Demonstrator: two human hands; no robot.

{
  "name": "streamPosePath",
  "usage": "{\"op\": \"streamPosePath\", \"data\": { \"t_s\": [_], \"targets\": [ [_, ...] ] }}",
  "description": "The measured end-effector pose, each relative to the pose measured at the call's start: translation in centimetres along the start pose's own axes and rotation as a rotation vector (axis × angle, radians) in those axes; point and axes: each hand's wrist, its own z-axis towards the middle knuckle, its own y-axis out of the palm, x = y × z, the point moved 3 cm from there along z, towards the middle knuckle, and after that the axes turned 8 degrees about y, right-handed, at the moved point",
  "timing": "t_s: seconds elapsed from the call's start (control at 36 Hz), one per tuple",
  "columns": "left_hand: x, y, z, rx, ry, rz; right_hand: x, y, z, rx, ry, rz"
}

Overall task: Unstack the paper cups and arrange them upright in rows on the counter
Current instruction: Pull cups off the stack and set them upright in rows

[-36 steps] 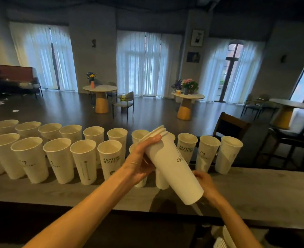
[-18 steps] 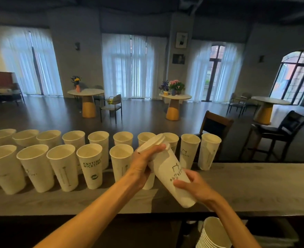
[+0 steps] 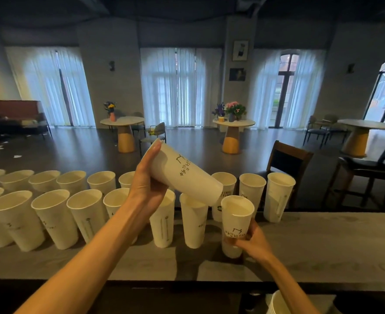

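Left hand (image 3: 146,186): gripped tilted white paper cup stack (image 3: 184,175).
Right hand (image 3: 252,240): clasped upright white paper cup (image 3: 236,220) on grey counter (image 3: 322,241).

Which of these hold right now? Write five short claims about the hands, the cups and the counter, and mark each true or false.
1. The left hand holds a tilted stack of cups in the air. True.
2. The right hand is empty. False: it grips a single cup near its base, at the right end of the near row.
3. The cups standing on the counter are upside down. False: they stand upright, mouths open upward.
4. The standing cups form two rows. True.
5. A chair stands beyond the counter. True.
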Motion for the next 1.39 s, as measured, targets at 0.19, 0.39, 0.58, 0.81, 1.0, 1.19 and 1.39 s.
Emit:
{"op": "streamPosePath", "data": {
  "t_s": [0.19, 0.39, 0.58, 0.81, 1.0, 1.19, 1.39],
  "targets": [
    [-0.6, 0.0, 0.2, -0.005, -0.038, 0.0, -0.7, 1.2, 2.7, 0.006, 0.003, -0.006],
    [-3.1, 0.6, -0.5, -0.138, -0.107, 0.197, -1.0, 0.8, 3.1, -0.03, 0.014, -0.202],
    [-7.0, 3.1, -3.0, -0.363, -0.239, 0.211, -1.3, -4.4, -0.6, 0.002, -0.006, -0.269],
    [-12.9, 6.8, -5.1, -0.412, -0.386, 0.141, -4.2, -7.3, -6.6, -0.343, 0.036, 0.366],
    [-14.2, 8.9, -5.1, -0.477, -0.285, 0.246, -3.5, -9.0, -6.6, -0.417, -0.087, 0.214],
    [-14.3, 10.5, -4.1, -0.449, -0.039, 0.466, -2.8, -11.2, -6.1, -0.069, -0.15, -0.032],
    [-11.0, 12.1, -0.8, -0.379, 0.269, 0.557, 0.9, -13.5, -4.5, 0.183, -0.158, -0.082]
  ]
}}
